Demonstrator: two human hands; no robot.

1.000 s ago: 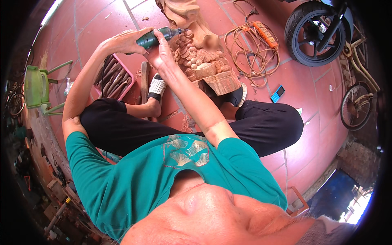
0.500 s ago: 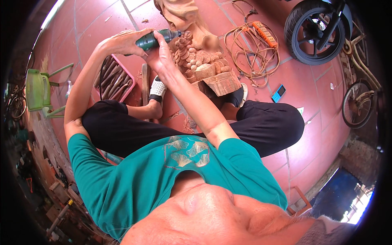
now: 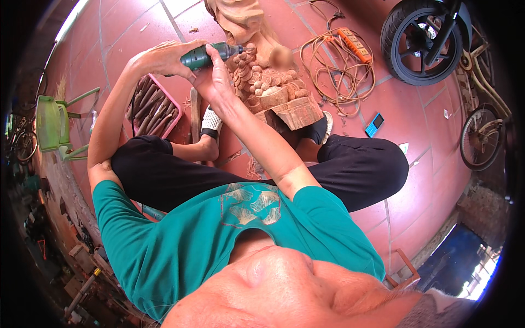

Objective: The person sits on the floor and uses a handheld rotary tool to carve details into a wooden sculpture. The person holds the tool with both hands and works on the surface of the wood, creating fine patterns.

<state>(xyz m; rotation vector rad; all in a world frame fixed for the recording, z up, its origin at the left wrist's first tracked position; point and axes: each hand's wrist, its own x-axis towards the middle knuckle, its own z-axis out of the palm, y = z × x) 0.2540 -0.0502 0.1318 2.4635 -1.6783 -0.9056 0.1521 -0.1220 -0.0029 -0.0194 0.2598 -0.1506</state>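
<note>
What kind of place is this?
Likely a home woodcarving workshop or yard: a wooden carving worked with a green rotary tool, a pink tray of chisels, a motorbike wheel on the red tiled floor.

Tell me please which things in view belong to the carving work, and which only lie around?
In use:
left hand
right hand
green rotary tool
wooden carving

Lying about:
pink tray of chisels
orange power strip
blue phone
motorbike wheel
</note>
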